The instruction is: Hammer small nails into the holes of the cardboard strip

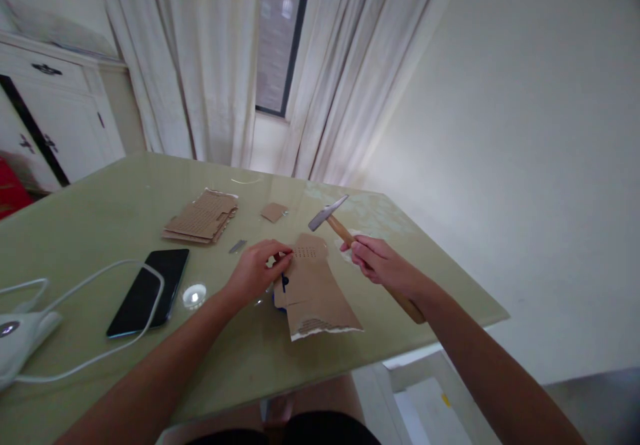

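Note:
My right hand (375,258) grips a hammer (343,232) by its wooden handle, with the metal head raised above the table, beyond and to the right of a torn piece of brown cardboard (320,292). Rows of small marks or holes run across the cardboard's far part. At its left edge is my left hand (260,266), thumb and forefinger pinched together over the cardboard. Whatever those fingertips hold is too small to make out. Something dark blue shows at the cardboard's left side, mostly hidden beneath it.
A stack of cardboard pieces (203,217) lies at the back left, with a small cardboard square (274,212) and a grey metal strip (237,246) nearby. A black phone (150,292) and a white power strip (25,342) with cable occupy the left. A wall stands right.

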The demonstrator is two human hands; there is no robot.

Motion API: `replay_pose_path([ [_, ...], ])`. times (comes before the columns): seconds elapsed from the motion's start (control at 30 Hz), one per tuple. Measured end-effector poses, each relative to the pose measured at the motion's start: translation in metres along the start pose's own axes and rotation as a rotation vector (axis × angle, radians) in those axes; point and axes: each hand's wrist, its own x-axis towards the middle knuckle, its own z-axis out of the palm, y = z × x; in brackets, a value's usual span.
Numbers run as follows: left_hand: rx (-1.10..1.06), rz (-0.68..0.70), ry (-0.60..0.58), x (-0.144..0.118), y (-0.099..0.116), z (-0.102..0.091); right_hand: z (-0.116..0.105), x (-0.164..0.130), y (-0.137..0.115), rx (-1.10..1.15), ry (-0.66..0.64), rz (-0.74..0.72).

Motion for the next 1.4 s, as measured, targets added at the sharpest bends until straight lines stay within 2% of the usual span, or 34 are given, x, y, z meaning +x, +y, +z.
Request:
replay_pose_path([
  [0.13, 0.003, -0.006, -0.003, 0.001, 0.0, 0.0, 0.018, -0.018, -0.029, -0.257, 0.044, -0.113],
  [0.27, -0.002, -0.014, -0.012, 0.002, 0.001, 0.0, 0.027, -0.023, -0.043, -0.406, 0.133, -0.212],
  [0.33, -0.008, -0.015, -0.018, 0.003, 0.002, 0.0, 0.028, -0.02, -0.043, -0.441, 0.119, -0.221],
  [0.5, -0.021, -0.02, -0.034, 0.002, 0.004, 0.0, 0.029, -0.01, -0.032, -0.546, -0.012, -0.216],
  [0.7, -0.054, -0.04, -0.048, 0.001, 0.005, 0.001, 0.025, -0.012, -0.042, -0.482, 0.078, -0.234],
  [0.93, -0.075, -0.061, -0.089, 0.002, 0.002, 0.001, 0.029, -0.01, -0.038, -0.625, -0.045, -0.202],
  [1.1, -0.09, -0.076, -0.095, 0.003, 0.003, 0.001, 0.028, -0.012, -0.035, -0.507, 0.021, -0.199],
  [1.27, -0.099, -0.069, -0.116, 0.004, 0.006, -0.003, 0.032, -0.009, -0.029, -0.562, -0.041, -0.151],
  [1.4, -0.108, -0.074, -0.112, 0.003, 0.005, -0.002, 0.031, -0.009, -0.026, -0.463, 0.031, -0.144],
])
